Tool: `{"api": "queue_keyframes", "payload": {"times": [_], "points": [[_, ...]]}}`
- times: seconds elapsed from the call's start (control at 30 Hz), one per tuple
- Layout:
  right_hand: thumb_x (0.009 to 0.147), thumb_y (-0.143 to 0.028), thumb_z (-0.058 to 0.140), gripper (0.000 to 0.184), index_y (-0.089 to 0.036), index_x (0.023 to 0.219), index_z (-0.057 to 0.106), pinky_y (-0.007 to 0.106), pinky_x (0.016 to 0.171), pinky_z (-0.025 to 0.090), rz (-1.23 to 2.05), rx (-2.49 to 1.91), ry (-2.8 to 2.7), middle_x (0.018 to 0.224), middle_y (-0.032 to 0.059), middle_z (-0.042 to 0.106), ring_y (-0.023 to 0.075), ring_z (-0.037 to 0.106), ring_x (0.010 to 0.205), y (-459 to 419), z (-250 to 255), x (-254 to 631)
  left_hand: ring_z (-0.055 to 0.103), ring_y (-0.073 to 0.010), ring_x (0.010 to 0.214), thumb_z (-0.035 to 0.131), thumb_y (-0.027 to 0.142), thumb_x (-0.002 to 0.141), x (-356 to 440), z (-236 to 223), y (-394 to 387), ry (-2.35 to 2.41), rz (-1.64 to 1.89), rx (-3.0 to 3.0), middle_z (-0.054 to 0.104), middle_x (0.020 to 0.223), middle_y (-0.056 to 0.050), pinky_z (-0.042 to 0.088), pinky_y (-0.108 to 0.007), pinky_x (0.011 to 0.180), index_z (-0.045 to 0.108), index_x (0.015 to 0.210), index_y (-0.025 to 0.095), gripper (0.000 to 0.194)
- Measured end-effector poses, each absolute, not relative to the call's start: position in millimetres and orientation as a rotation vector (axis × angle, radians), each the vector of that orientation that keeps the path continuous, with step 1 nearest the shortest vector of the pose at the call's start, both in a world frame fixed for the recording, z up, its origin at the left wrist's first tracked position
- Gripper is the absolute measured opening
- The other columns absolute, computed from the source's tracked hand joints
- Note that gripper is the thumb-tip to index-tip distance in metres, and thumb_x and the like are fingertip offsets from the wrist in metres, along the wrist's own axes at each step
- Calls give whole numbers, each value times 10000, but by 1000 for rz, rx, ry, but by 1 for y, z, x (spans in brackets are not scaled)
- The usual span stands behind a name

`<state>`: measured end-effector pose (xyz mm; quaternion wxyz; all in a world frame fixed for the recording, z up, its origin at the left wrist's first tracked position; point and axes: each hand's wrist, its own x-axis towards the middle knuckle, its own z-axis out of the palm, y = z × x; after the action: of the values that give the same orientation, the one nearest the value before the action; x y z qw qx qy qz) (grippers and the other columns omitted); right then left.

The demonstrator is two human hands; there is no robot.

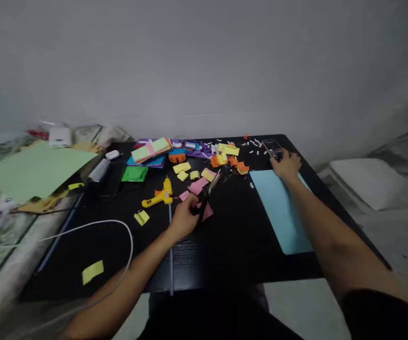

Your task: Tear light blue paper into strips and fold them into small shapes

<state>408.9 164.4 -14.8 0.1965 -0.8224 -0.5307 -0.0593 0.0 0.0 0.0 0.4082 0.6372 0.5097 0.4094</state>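
In the head view, my left hand is closed around the handles of a pair of scissors. Their blades point away to the right, above pink paper pieces. Farther right, my right hand is at the near end of a smartphone, with thumb and fingers about its edges. The phone lies at the table's back right corner. Beneath my right wrist is a light blue paper sheet. A yellow glue gun lies left of the scissors.
The black table carries yellow slips, orange scraps, a green paper stack and bundled colored strips. A white cable loops over my left forearm. A pale green sheet covers clutter at left.
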Motion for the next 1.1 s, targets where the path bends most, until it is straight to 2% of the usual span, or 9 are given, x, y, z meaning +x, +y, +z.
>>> {"api": "queue_keyframes", "payload": {"times": [0.17,0.43,0.63,1.1], "points": [[904,-489,575,692,-104,1475,502,557,994,380,-151,-2295,-1490,1354,287,534,445,480,1218,166,-15,412,338,-113,630,732,359,741,1,3,-3,1304,1011,1590,402,679,70,264,-252,608,462,763,214,307],[922,-492,539,609,-179,1445,545,534,1006,359,-116,-2291,-1483,1353,242,517,404,464,1188,168,-17,414,344,-114,629,739,308,691,1,4,-3,1291,1001,1567,402,678,74,258,-243,600,454,783,222,312],[896,-500,564,701,-142,1492,474,557,1003,360,-108,-2287,-1468,1367,262,503,432,454,1211,170,-18,415,337,-112,629,732,285,676,1,5,-2,1283,1011,1554,395,673,75,268,-245,610,458,775,220,299],[906,-496,548,700,-119,1491,473,566,999,367,-119,-2290,-1479,1362,274,508,441,460,1214,168,-17,415,338,-112,631,738,302,694,0,5,-3,1288,999,1557,411,677,76,265,-246,604,468,782,216,297]]}}
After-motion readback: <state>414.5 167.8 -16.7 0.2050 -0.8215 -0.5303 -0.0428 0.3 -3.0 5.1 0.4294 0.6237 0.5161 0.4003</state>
